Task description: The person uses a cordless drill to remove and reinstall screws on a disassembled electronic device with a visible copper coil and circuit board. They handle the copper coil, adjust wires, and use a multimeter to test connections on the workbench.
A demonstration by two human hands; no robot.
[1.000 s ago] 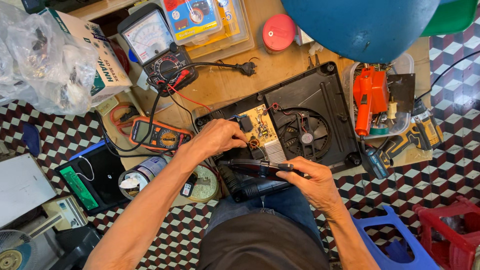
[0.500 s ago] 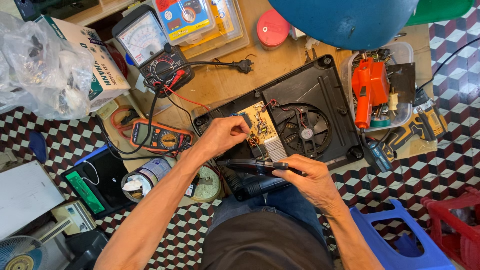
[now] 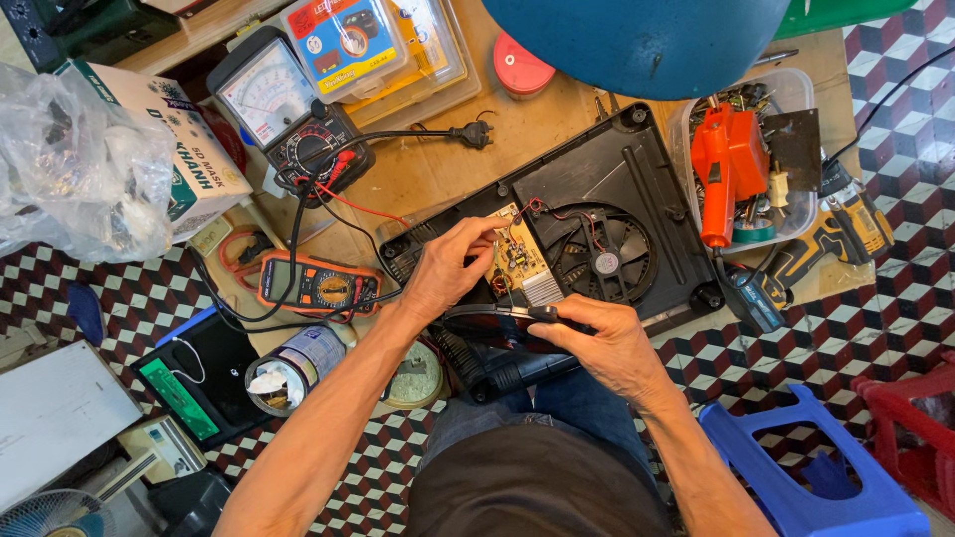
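Observation:
An opened black appliance base [image 3: 637, 169] lies on the wooden board, showing a round fan [image 3: 602, 261] and a small circuit board [image 3: 519, 261]. My left hand [image 3: 448, 267] rests on the base's left part, fingertips pinched at the circuit board's edge. My right hand [image 3: 602, 343] grips a dark red-and-black tool [image 3: 487, 316] that lies level across the base's near edge, pointing left. Whether the left fingers pinch a wire or a part is too small to tell.
An analog meter [image 3: 284, 104] and an orange digital meter [image 3: 318, 286] sit at the left with leads and a black power cord [image 3: 398, 134]. A clear tub [image 3: 741, 149] holds an orange glue gun. A yellow drill [image 3: 846, 224], blue stool [image 3: 806, 467] and tin can [image 3: 288, 370] stand nearby.
My left hand has shifted right across the base, its fingertips now at the circuit board. My right hand keeps its hold on the tool; the view has drifted slightly.

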